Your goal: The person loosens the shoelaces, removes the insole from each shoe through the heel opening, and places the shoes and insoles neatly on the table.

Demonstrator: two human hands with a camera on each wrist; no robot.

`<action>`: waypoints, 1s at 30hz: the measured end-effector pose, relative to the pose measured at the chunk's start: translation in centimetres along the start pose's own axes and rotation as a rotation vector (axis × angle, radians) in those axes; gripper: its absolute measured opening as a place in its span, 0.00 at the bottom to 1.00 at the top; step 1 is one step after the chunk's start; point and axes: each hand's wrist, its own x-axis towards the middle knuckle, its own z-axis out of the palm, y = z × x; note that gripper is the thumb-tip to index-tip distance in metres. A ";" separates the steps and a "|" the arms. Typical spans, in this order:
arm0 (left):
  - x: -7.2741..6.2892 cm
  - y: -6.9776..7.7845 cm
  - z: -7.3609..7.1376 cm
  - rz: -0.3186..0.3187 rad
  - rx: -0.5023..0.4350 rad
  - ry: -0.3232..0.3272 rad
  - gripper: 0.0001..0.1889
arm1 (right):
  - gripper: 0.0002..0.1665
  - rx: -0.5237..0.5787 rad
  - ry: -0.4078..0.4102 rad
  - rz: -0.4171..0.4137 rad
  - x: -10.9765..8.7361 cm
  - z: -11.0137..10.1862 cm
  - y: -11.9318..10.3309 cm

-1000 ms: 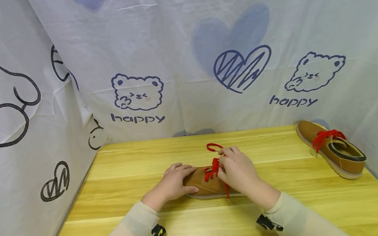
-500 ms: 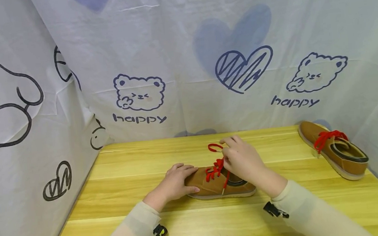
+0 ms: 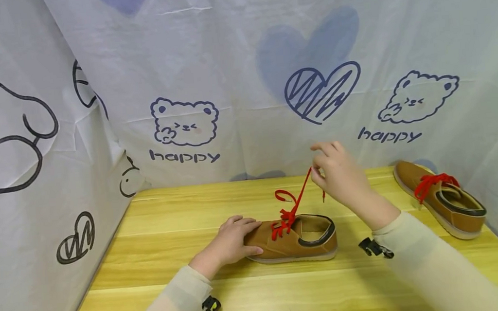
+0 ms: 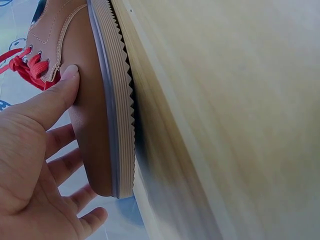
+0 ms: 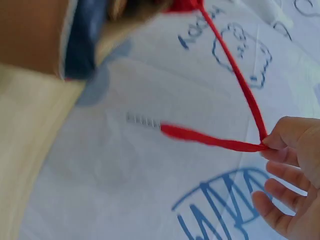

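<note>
A brown shoe [image 3: 291,246] with red laces lies on the table, toe to the left and opening to the right. My left hand [image 3: 231,240] holds its toe, thumb on the near side and fingers across the far side; in the left wrist view the thumb [image 4: 60,97] presses the leather beside the eyelets. Up and to the right, my right hand [image 3: 340,175] pinches a red shoelace [image 5: 235,72] between thumb and forefinger. The lace runs taut from the knot [image 3: 287,216], and its tipped end hangs free past the fingers. A loose loop stands behind the knot.
A second brown shoe [image 3: 443,199] with a red tied lace sits at the table's right rear. The wooden table [image 3: 260,296] ends against a white printed cloth [image 3: 243,78] at the back, with more cloth at both sides.
My right hand has risen up and to the right from the laces, drawing one lace out taut and uncovering the shoe's opening. The left hand stays on the toe.
</note>
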 end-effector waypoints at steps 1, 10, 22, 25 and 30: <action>0.0 0.0 0.0 0.001 -0.001 -0.001 0.36 | 0.09 0.002 0.030 0.000 0.3 -0.3 0.4; 0.1 0.1 0.2 0.000 0.003 -0.006 0.36 | 0.06 -0.070 0.200 0.103 2.5 -2.2 3.5; 0.1 0.1 0.2 -0.006 0.003 -0.012 0.37 | 0.12 -0.024 -0.042 0.371 2.9 -0.9 7.0; 0.1 0.1 0.2 -0.009 0.002 -0.016 0.37 | 0.11 -0.037 -0.147 0.355 2.1 0.5 7.2; 0.0 0.1 0.1 -0.010 -0.010 -0.011 0.37 | 0.09 -0.079 -0.172 0.285 1.3 1.7 6.1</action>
